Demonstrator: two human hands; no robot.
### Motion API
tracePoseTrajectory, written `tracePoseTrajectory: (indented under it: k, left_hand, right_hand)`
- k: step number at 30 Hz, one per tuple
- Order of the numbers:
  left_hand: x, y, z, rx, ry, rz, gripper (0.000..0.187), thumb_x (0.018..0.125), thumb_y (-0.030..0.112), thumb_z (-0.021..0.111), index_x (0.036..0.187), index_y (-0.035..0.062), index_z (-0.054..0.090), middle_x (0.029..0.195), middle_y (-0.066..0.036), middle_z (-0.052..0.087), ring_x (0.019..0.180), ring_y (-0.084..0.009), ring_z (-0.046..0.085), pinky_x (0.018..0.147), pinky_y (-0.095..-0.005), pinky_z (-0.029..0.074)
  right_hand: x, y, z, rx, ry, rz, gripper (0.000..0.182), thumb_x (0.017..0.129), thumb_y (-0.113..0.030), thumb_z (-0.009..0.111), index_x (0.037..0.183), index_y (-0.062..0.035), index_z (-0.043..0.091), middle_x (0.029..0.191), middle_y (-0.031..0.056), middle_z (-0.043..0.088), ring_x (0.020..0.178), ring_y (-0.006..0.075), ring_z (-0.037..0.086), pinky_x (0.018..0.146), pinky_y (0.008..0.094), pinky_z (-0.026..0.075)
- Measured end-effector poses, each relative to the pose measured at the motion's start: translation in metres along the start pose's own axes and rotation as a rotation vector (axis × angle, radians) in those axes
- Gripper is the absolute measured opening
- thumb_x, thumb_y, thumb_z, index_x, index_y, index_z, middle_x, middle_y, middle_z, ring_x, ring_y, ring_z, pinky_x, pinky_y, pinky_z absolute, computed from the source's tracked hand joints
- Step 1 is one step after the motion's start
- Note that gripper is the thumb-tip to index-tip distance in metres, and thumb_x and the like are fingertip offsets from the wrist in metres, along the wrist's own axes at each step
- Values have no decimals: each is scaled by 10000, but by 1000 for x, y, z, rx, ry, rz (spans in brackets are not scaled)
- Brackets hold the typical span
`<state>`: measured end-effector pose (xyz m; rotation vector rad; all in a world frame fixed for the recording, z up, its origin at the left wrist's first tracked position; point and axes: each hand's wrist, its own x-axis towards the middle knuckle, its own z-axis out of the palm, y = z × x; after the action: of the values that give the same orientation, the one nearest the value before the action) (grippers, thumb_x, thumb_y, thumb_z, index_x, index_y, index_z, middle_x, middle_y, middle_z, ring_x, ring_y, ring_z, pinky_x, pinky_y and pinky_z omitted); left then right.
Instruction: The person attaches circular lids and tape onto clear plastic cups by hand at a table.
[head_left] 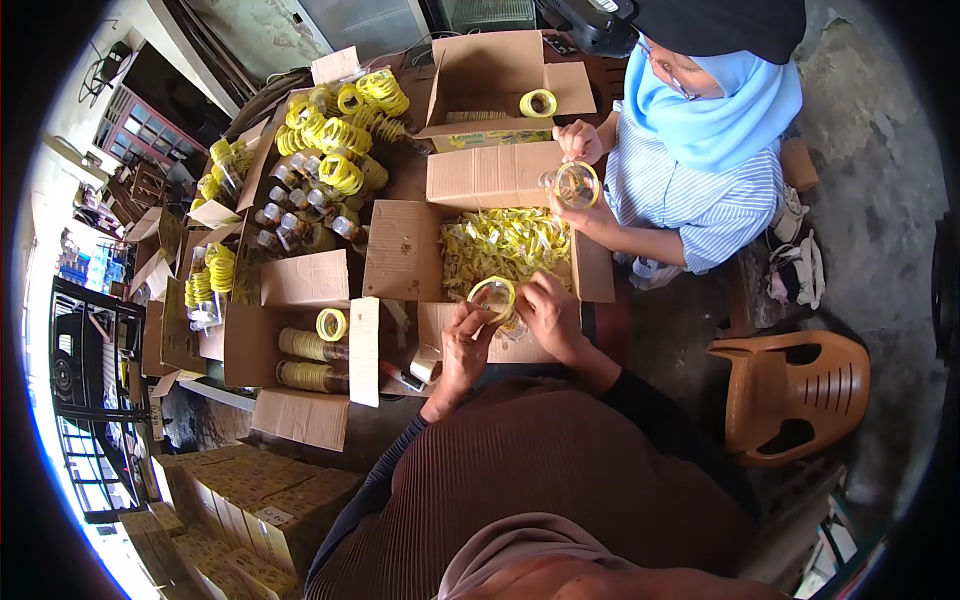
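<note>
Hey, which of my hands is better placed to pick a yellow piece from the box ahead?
Probably your right hand: it sits nearer the yellow pieces, while your left hand grips the yellow-rimmed container. Whether the right holds anything is unclear.

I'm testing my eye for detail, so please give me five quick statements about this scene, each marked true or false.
1. The left hand holds a yellow-rimmed round item. True.
2. The right hand is far from the left hand. False: they are close together.
3. The box holding small yellow pieces is closed. False: its flaps are open.
4. The other person wears a striped shirt. True.
5. Someone sits on the brown chair. False: nobody is sitting on it.
</note>
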<state>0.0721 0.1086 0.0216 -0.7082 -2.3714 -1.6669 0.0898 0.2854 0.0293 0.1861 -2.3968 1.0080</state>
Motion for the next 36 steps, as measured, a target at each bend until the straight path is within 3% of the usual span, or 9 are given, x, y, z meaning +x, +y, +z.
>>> tracePoseTrajectory:
  k: [3,8,11,15,23,26,30,32,36]
  left_hand:
    - [2,1,-2,7,-11,23,171,791,-104,703,919,0,657,999,-163,641,1125,-307,627,832,-358,493]
    - [5,2,-8,-115,29,-53,177,790,-123,697,920,-9,661,925,-132,611,1173,-318,607,861,-345,483]
    - [0,0,-6,-137,-67,39,179,808,-125,685,943,-10,656,918,-105,602,1208,-326,587,905,-348,485]
    - [1,-7,-7,-274,-45,-63,152,833,-129,657,929,-12,642,961,-90,573,1266,-335,538,971,-352,448]
    - [-1,-5,-5,-367,-61,-176,109,867,-119,626,921,-24,621,1030,-83,549,1309,-336,492,1061,-389,392]
    - [-7,-14,-2,-331,-128,-36,127,866,-104,636,954,-12,640,1065,-90,558,1295,-312,502,1082,-386,381]
    - [-2,-14,-3,-397,-105,-37,164,868,-100,632,992,3,659,1109,-94,562,1255,-280,527,1086,-379,392]
    - [0,-3,-2,-402,-71,-160,172,846,-126,638,976,-17,671,1170,-107,579,1171,-232,574,979,-352,491]
    - [0,-8,0,-300,-67,-126,161,834,-122,651,962,-25,650,1262,-120,559,1147,-227,588,923,-331,524]
  right_hand:
    - [0,1,5,128,72,146,140,744,-14,710,839,-53,615,787,80,550,703,258,611,593,357,495]
    - [-5,-15,-10,69,48,-27,140,762,-19,709,882,-53,645,803,94,558,704,265,614,590,357,494]
    - [-3,-1,-2,81,-13,52,146,761,-23,709,888,-48,641,808,93,558,716,264,616,593,351,495]
    - [-2,8,2,178,123,145,154,760,-21,713,892,-50,639,787,90,557,663,261,610,572,350,481]
    - [-6,-13,-5,52,88,-2,177,738,3,706,887,-61,635,779,78,544,659,272,608,573,371,500]
    - [-3,1,1,41,61,48,152,747,3,687,880,-50,636,786,91,545,669,280,612,599,371,504]
    - [-6,1,3,163,64,99,160,737,9,699,877,-36,639,790,101,557,672,273,615,592,361,494]
    - [-9,2,6,205,61,107,181,719,16,715,872,-42,638,783,93,557,660,269,608,583,359,493]
    - [-9,-1,2,98,58,29,174,727,9,717,873,-47,641,786,82,560,667,263,608,585,354,498]
